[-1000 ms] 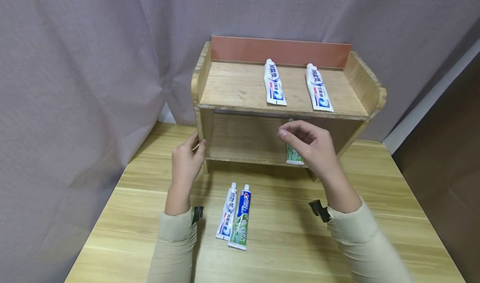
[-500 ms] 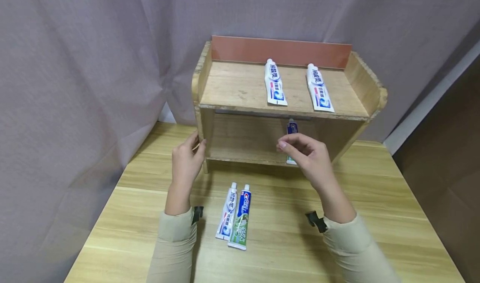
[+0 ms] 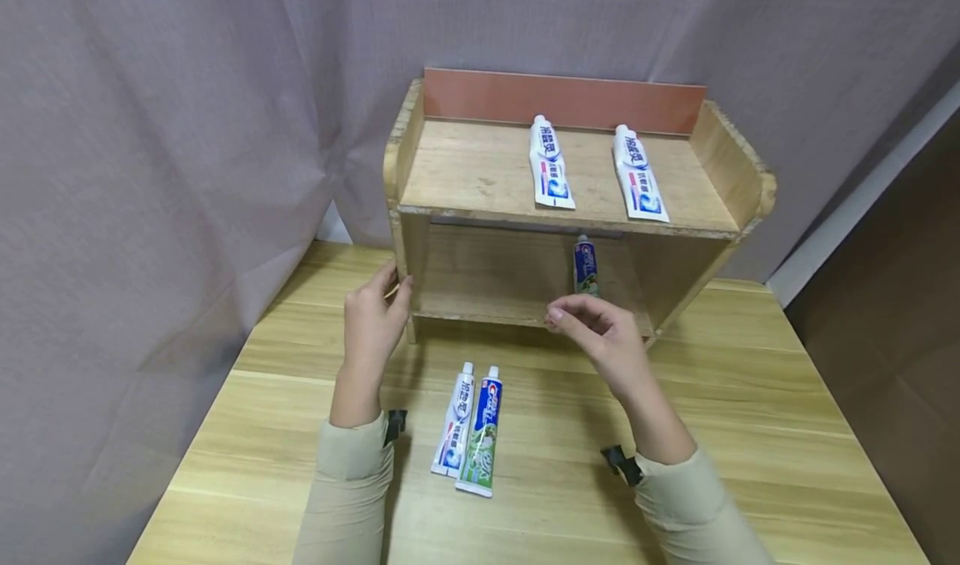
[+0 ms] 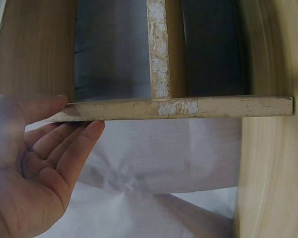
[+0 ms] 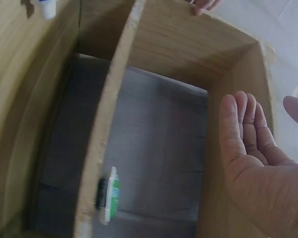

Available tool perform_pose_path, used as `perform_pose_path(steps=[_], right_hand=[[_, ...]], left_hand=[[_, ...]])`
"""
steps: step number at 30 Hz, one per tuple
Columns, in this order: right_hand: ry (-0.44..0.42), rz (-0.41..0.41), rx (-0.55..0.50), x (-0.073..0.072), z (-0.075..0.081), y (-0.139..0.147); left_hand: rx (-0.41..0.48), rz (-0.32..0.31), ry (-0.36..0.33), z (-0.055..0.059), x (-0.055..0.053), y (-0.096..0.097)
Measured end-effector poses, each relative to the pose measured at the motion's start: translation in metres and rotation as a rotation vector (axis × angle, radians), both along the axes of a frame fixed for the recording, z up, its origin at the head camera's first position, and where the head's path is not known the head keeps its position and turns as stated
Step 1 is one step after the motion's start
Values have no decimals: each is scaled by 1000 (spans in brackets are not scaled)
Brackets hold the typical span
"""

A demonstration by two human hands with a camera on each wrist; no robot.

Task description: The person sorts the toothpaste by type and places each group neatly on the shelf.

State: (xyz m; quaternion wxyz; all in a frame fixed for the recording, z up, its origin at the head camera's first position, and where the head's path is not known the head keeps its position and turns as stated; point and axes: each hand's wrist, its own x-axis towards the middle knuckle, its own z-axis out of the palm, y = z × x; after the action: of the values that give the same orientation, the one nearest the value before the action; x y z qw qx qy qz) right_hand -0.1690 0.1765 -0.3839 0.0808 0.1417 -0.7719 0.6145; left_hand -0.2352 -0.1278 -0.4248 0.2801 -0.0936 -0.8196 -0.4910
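My left hand (image 3: 372, 311) grips the left side panel (image 4: 218, 107) of a wooden two-tier shelf (image 3: 480, 173), thumb on one face and fingertips on the other in the left wrist view. Bare of any object, my right hand (image 3: 600, 340) is before the lower tier, fingers loosely bent in the head view; its fingers (image 5: 231, 126) and thumb stand apart in the right wrist view. Behind it a blue-and-green toothpaste tube (image 3: 585, 263) lies on the lower board, its bottom end hidden by the hand. Two white toothpaste tubes, one left (image 3: 551, 165) and one right (image 3: 640, 173), lie on the top board.
On the wooden table (image 3: 247, 465), in front of the shelf, a white toothpaste tube (image 3: 453, 423) lies against a blue-and-green one (image 3: 482, 436), caps toward the shelf. A grey cloth (image 3: 187, 132) hangs behind. A brown panel (image 3: 885, 298) stands at the right.
My right hand has drawn down and back from the lower tier, uncovering more of the blue-and-green tube there. The left hand keeps its hold on the side panel.
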Motion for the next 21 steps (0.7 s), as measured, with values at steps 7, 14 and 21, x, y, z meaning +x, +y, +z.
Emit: perform_pose_path(steps=[7, 14, 21], right_hand=[[-62, 13, -28, 6, -19, -3], [-87, 11, -52, 10, -35, -6], [-100, 30, -67, 13, -47, -9]], left_hand=[[7, -4, 6, -1, -1, 0], [12, -6, -1, -2, 0, 0], [-7, 4, 4, -1, 0, 0]])
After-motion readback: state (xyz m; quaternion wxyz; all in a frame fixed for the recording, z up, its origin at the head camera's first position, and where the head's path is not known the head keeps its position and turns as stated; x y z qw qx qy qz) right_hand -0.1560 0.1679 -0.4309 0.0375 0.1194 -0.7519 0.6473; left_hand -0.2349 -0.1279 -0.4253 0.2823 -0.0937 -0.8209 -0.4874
